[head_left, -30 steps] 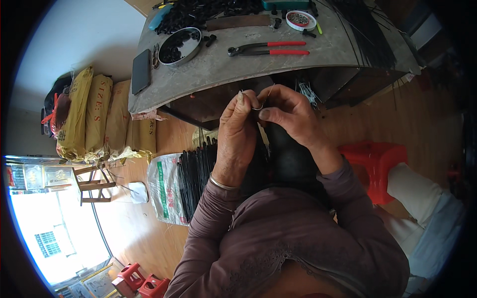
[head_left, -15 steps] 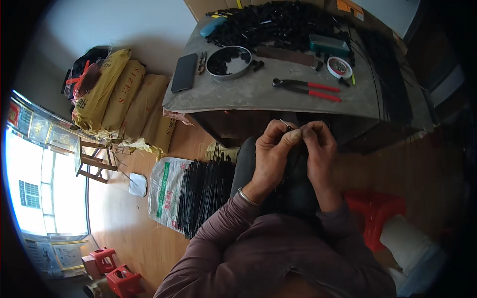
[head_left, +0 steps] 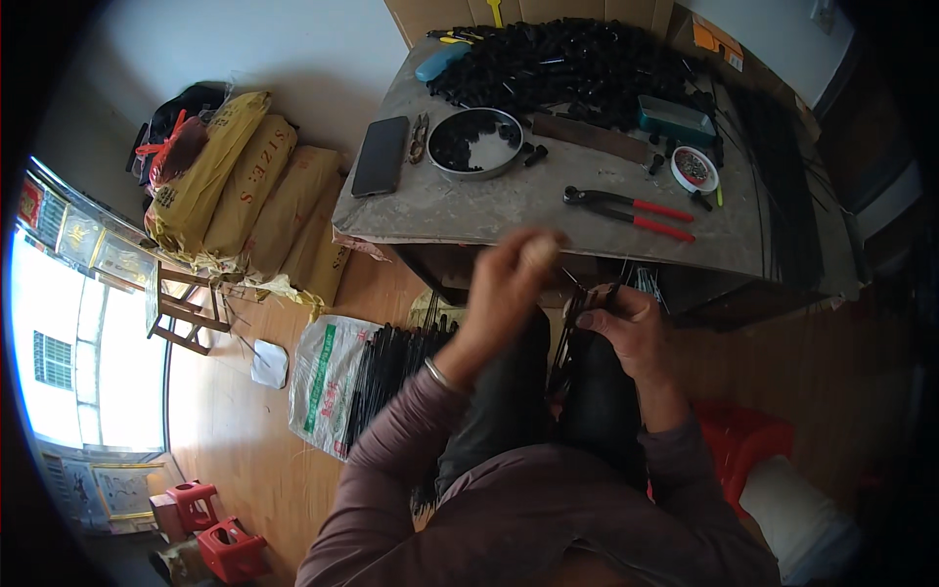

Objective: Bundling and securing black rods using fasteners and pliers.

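Note:
My left hand (head_left: 509, 289) is raised in front of the table's near edge, smeared by motion; its fingers are too blurred to show whether they hold anything. Lower and to the right, my right hand (head_left: 628, 321) has its thumb and fingers closed on thin black rods (head_left: 565, 342), which hang down between my knees. Beyond the hands on the grey table (head_left: 440, 210) lie pincers with red handles (head_left: 631, 213). A round metal bowl (head_left: 476, 174) holds small black parts. Beside a white tub of small metal pieces (head_left: 694, 171) stand several black caps.
A black phone (head_left: 380, 157) and small pliers (head_left: 419, 139) lie left of the bowl. Behind them is a heap of black parts (head_left: 577, 64) with a teal tray (head_left: 675, 119). Long black rods (head_left: 391, 382) lie on a white sack at floor level; yellow sacks (head_left: 235, 186) lean by the wall.
My hands, together half a second ago, are now apart: the left has moved up and left, the right slightly lower. The view has shifted, so the table sits lower in the picture.

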`<action>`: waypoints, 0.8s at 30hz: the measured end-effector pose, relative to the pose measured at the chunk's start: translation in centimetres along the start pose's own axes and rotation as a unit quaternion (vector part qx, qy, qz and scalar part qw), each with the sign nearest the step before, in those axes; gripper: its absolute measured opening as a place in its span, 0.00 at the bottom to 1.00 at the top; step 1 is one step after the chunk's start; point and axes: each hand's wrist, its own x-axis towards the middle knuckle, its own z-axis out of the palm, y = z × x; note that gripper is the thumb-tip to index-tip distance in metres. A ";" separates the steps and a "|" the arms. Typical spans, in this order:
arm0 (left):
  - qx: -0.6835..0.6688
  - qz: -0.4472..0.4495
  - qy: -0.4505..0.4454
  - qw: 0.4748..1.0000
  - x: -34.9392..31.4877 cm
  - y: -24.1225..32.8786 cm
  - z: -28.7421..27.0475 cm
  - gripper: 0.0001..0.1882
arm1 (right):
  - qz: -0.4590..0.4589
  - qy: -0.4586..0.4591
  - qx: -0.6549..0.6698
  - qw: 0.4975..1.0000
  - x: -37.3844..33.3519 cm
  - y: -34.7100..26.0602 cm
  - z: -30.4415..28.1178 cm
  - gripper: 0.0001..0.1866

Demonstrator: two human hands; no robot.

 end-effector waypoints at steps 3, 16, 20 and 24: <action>0.292 0.164 0.126 0.934 8.6 -0.2 -5.1 0.13 | 0.015 -0.025 0.056 0.998 0.8 0.0 -0.5 0.07; 0.703 0.174 0.049 0.688 19.0 -3.2 -10.5 0.08 | 0.041 -0.031 0.072 0.996 3.0 0.8 -0.6 0.07; 0.571 0.237 0.068 0.783 18.1 -2.5 -10.4 0.10 | 0.048 -0.024 0.049 0.997 3.2 1.2 -0.3 0.07; 0.078 -0.049 -0.123 0.988 12.6 1.8 -5.6 0.15 | 0.063 -0.014 0.027 0.998 3.6 0.8 -0.6 0.09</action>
